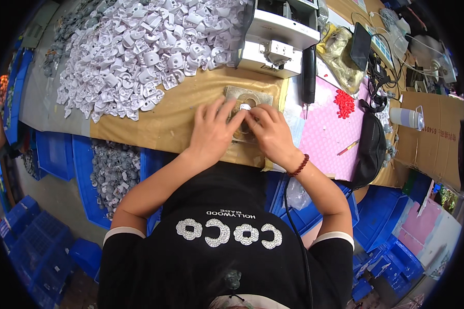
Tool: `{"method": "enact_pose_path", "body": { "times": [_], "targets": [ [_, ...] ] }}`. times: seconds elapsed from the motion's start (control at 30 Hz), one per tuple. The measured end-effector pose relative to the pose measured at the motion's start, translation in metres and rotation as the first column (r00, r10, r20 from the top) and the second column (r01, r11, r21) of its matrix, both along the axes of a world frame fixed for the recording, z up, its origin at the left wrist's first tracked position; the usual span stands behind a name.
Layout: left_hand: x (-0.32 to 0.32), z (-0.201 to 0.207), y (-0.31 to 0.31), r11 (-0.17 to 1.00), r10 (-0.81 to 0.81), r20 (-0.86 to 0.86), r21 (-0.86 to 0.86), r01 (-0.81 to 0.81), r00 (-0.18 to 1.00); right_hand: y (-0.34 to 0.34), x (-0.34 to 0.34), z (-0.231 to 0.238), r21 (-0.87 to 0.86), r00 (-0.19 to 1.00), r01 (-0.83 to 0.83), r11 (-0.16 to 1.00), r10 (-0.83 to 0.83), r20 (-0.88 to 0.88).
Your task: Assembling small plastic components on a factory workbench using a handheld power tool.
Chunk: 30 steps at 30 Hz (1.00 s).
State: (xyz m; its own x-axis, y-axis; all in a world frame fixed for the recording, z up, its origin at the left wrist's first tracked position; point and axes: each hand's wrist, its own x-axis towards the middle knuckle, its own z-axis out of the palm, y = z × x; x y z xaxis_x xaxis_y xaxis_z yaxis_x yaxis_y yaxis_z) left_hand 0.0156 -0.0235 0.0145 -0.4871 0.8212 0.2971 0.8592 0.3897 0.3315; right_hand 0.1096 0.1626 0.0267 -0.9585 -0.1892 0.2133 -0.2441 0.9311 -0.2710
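Both of my hands rest together on a grey metal plate (233, 95) that lies on the brown table. My left hand (213, 130) and my right hand (269, 132) meet fingertip to fingertip over a small white plastic part (245, 107) at the plate's middle. The fingers of both hands pinch around that part, and most of it is hidden under them. A red bead bracelet (299, 166) circles my right wrist.
A big heap of white plastic parts (144, 51) covers the table's far left. A white machine (276, 38) stands behind the plate, with a black tool (308, 72) beside it. A pink mat (327, 131) with red pieces (344, 103) lies to the right, next to a black bag (371, 147). Blue bins (77, 165) with grey parts (113, 172) sit below the table.
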Motion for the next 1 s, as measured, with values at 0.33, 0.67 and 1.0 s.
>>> {"method": "enact_pose_path", "body": {
  "times": [0.33, 0.67, 1.0],
  "targets": [
    [0.004, -0.017, 0.009, 0.999, -0.043, -0.008, -0.022, 0.043, 0.999, 0.047, 0.042, -0.006, -0.579, 0.940, 0.341, 0.741, -0.248, 0.236],
    [-0.001, -0.018, 0.006, 0.997, -0.082, 0.055, 0.003, 0.082, 0.995, 0.022, 0.020, -0.037, -0.714, 0.863, 0.408, 0.569, -0.495, 0.099],
    [-0.009, -0.016, 0.006, 0.992, -0.124, 0.051, 0.019, 0.123, 0.991, 0.028, -0.019, -0.005, -0.898, 0.892, 0.439, -0.039, 0.143, 0.429]
  ]
}}
